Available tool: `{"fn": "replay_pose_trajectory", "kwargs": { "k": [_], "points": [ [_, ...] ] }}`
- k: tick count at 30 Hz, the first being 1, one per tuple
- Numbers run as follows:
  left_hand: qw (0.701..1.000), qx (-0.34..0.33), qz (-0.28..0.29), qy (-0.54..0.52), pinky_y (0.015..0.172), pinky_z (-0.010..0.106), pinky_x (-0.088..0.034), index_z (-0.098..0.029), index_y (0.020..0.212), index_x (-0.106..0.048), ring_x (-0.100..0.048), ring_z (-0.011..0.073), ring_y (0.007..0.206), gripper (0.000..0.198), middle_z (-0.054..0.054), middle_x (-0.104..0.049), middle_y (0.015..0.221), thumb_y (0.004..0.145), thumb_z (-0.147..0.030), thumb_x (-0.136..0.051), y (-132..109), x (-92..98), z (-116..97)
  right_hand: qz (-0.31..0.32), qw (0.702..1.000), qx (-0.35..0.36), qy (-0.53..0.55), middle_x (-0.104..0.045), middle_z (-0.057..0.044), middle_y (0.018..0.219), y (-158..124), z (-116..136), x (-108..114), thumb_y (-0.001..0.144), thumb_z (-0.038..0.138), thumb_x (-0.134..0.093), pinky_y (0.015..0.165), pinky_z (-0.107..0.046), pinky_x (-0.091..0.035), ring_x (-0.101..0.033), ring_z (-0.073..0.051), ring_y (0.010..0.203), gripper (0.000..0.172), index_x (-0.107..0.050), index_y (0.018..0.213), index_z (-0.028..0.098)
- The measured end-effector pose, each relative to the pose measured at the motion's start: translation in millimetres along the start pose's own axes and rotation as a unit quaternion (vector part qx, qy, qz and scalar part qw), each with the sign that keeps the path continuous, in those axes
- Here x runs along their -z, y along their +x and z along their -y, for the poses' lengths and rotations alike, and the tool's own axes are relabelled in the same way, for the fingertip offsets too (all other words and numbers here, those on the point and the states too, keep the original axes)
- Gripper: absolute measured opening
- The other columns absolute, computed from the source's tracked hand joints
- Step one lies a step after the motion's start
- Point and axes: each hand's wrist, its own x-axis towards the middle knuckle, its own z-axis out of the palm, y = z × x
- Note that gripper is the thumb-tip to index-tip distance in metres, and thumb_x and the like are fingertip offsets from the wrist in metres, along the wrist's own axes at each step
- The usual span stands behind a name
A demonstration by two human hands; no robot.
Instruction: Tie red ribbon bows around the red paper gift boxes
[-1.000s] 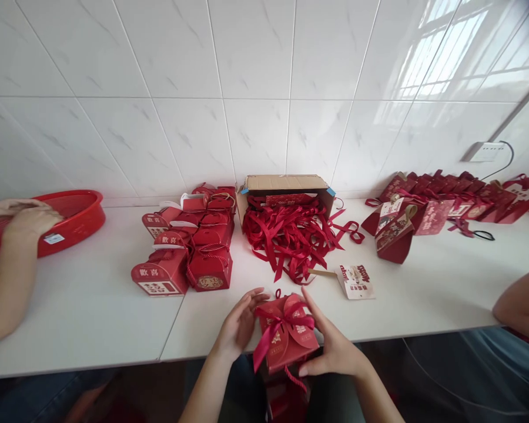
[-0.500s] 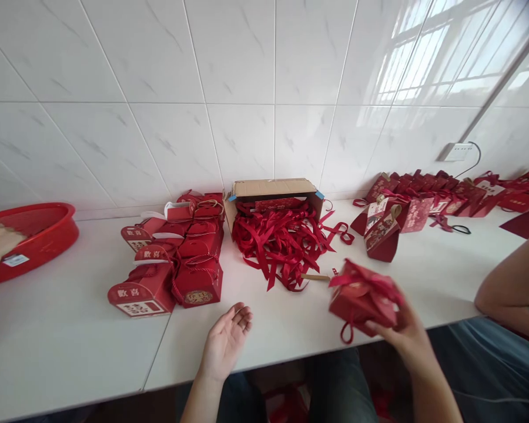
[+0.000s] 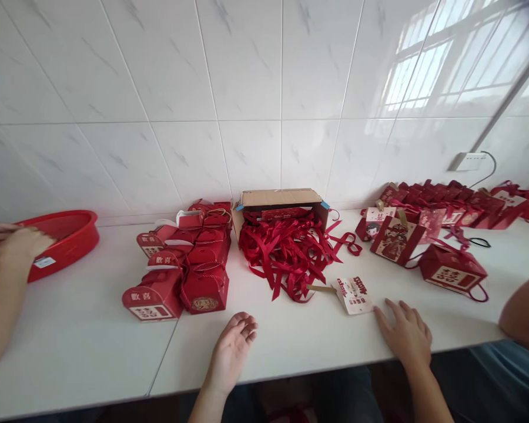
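My left hand [image 3: 234, 351] rests palm up near the table's front edge, fingers loosely curled and nothing in it. On the white table my right hand [image 3: 406, 332] lies palm down with its fingers spread. Its thumb is at the right edge of a printed white-and-red card [image 3: 355, 296]; whether they touch I cannot tell. Beyond that hand, to the right, sits a red gift box [image 3: 452, 272] with a ribbon loop. Another red gift box [image 3: 397, 242] with a figure on its front stands tilted farther back.
A cardboard box [image 3: 282, 198] spills red ribbons [image 3: 286, 252] at the middle. Several red gift boxes [image 3: 205, 288] stand left of it, more [image 3: 445, 197] at the back right. Another person's hands [image 3: 24, 242] are at a red basin [image 3: 70, 235]; another arm [image 3: 526, 308] is at right.
My right hand has let go of the red gift box, which now sits on the table to the right. A printed card now shows beside that hand. My left hand has hardly moved.
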Motion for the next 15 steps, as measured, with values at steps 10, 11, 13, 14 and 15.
{"fn": "replay_pose_trajectory", "kwargs": {
  "k": [10, 11, 13, 14, 15],
  "points": [
    [0.793, -0.402, -0.316, 0.329, 0.086, 0.038, -0.046, -0.025, 0.124, -0.032, -0.045, 0.0263, 0.115, 0.079, 0.011, -0.033, 0.128, 0.060, -0.037, -0.077, 1, 23.8, -10, -0.044, 0.998, 0.033, -0.003, -0.053, -0.015, 0.135, 2, -12, -7, 0.085, 0.055, -0.036, 0.101, -0.052, -0.038, -0.045, -0.037, 0.126, 0.060, -0.062, 0.123, 0.017],
    [0.778, -0.411, -0.318, 0.352, 0.088, 0.040, -0.046, -0.024, 0.125, -0.031, -0.043, 0.0276, 0.117, 0.081, 0.012, -0.029, 0.131, 0.059, -0.037, -0.077, 6, 26.2, -17, -0.049, 0.998, 0.035, -0.001, -0.053, -0.015, 0.134, 2, -12, -7, 0.084, 0.055, -0.037, 0.101, -0.052, -0.038, -0.045, -0.037, 0.125, 0.059, -0.063, 0.122, 0.017],
    [0.757, -0.417, -0.317, 0.390, 0.097, 0.046, -0.041, -0.021, 0.126, -0.032, -0.040, 0.0306, 0.121, 0.083, 0.014, -0.025, 0.132, 0.058, -0.034, -0.078, 18, 30.5, -29, -0.056, 0.998, 0.036, 0.002, -0.053, -0.015, 0.134, 2, -13, -8, 0.084, 0.054, -0.038, 0.101, -0.052, -0.038, -0.046, -0.037, 0.126, 0.058, -0.063, 0.121, 0.017],
    [0.755, -0.416, -0.313, 0.398, 0.102, 0.049, -0.037, -0.020, 0.128, -0.032, -0.037, 0.0321, 0.123, 0.084, 0.015, -0.025, 0.132, 0.058, -0.032, -0.078, 24, 32.5, -35, -0.057, 0.998, 0.035, 0.003, -0.053, -0.014, 0.134, 2, -12, -8, 0.084, 0.053, -0.039, 0.101, -0.052, -0.038, -0.046, -0.036, 0.126, 0.057, -0.063, 0.121, 0.017],
    [0.759, -0.413, -0.304, 0.400, 0.106, 0.050, -0.032, -0.019, 0.130, -0.029, -0.033, 0.0335, 0.127, 0.088, 0.016, -0.023, 0.133, 0.058, -0.031, -0.078, 30, 34.3, -39, -0.057, 0.998, 0.034, 0.005, -0.053, -0.014, 0.134, 2, -12, -8, 0.084, 0.052, -0.040, 0.101, -0.052, -0.038, -0.045, -0.036, 0.126, 0.056, -0.063, 0.121, 0.018]
  ]
}}
